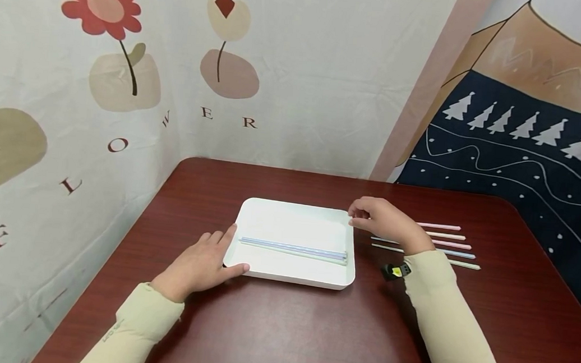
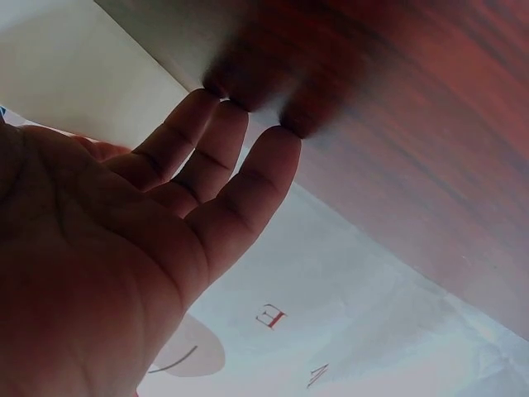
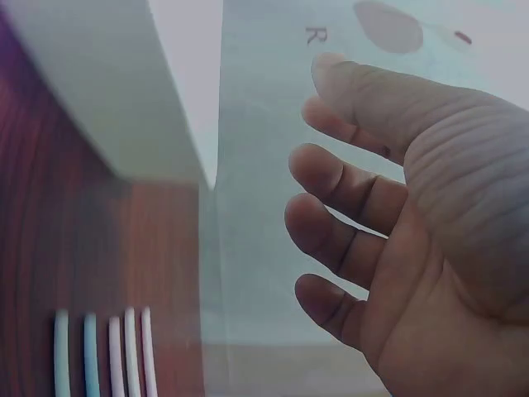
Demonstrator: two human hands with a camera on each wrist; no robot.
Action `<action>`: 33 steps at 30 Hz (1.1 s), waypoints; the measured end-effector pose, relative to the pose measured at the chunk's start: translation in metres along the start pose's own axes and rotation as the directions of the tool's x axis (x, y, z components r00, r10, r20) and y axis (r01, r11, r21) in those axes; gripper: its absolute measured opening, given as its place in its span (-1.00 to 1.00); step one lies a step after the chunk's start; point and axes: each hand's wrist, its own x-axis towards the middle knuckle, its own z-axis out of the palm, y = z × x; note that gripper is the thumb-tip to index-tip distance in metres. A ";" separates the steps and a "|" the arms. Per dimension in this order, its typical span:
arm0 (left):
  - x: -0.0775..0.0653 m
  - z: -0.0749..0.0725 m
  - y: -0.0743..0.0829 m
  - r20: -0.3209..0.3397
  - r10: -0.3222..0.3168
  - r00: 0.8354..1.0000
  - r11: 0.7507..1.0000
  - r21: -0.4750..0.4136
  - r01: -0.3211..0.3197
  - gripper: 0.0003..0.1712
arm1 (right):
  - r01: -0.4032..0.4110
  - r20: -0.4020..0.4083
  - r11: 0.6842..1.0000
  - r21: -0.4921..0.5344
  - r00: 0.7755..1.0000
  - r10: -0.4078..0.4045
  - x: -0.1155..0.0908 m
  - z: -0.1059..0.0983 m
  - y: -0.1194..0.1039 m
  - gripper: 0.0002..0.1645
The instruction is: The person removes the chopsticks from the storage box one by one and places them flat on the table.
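A white tray (image 1: pixel 288 220) lies on the table with several thin drinking straws (image 1: pixel 293 250), bluish and green, side by side in it. My left hand (image 1: pixel 204 262) is at the tray's left side, thumb over the near left corner. In the left wrist view, the fingertips (image 2: pixel 277 153) of that hand come down at the dark red tabletop. By the far right corner of the tray is my right hand (image 1: pixel 384 217), its fingers loosely bent. The right wrist view shows nothing between thumb and fingers, with the tray wall (image 3: pixel 99 83) to one side.
Right of the tray, several more straws (image 1: pixel 455 245) in pink, yellow, blue and green lie roughly parallel, partly hidden under my right forearm. A black wrist strap piece (image 1: pixel 396 271) shows at the right cuff. Printed cloth (image 1: pixel 317 93) hangs behind the table (image 1: pixel 280 327).
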 end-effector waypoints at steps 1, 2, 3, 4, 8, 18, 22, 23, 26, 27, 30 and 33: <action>0.000 0.000 0.000 0.000 -0.002 1.000 1.000 0.001 0.002 0.24 | 0.009 0.005 1.000 0.001 1.000 -0.009 0.003 0.001 -0.003 -0.83; 0.000 -0.001 0.000 0.001 -0.003 1.000 1.000 0.001 0.003 0.24 | 0.020 0.009 1.000 -0.002 1.000 -0.020 0.007 0.003 -0.007 -0.83; 0.000 -0.001 0.000 0.001 -0.003 1.000 1.000 0.003 0.003 0.25 | 0.029 0.014 1.000 -0.002 0.999 -0.029 0.010 0.004 -0.011 -0.82; 0.000 -0.001 0.000 0.000 -0.004 1.000 1.000 0.003 0.004 0.25 | 0.035 0.022 0.999 -0.001 0.999 -0.035 0.013 0.007 -0.014 -0.81; 0.000 0.000 0.000 -0.003 0.002 1.000 1.000 0.003 -0.002 0.25 | 0.060 0.057 0.998 0.013 0.997 -0.060 0.025 0.016 -0.025 -0.77; 0.001 0.003 0.001 -0.009 0.006 1.000 1.000 0.003 -0.006 0.27 | 0.162 0.105 0.986 0.050 0.981 -0.166 0.048 0.037 -0.044 -0.84; 0.000 0.004 0.000 -0.012 0.002 1.000 1.000 0.002 -0.002 0.25 | 0.188 0.130 0.978 0.086 0.972 -0.198 0.057 0.045 -0.048 -0.85; 0.000 0.004 0.000 -0.012 0.002 1.000 1.000 0.002 -0.002 0.25 | 0.191 0.137 0.977 0.094 0.970 -0.203 0.059 0.047 -0.049 -0.86; 0.000 0.004 0.000 -0.014 0.002 1.000 1.000 -0.002 -0.002 0.25 | 0.198 0.163 0.974 0.112 0.963 -0.215 0.065 0.053 -0.052 -0.88; 0.000 0.003 0.001 -0.012 -0.001 1.000 1.000 0.000 0.001 0.24 | 0.197 0.175 0.974 0.112 0.961 -0.215 0.066 0.055 -0.053 -0.89; 0.000 0.002 0.000 -0.012 -0.003 1.000 1.000 0.000 0.003 0.24 | 0.200 0.206 0.973 0.113 0.954 -0.220 0.071 0.061 -0.057 -0.91; 0.001 0.002 0.001 -0.013 -0.002 1.000 1.000 0.006 0.002 0.24 | 0.197 0.232 0.972 0.127 0.947 -0.222 0.075 0.069 -0.061 -0.93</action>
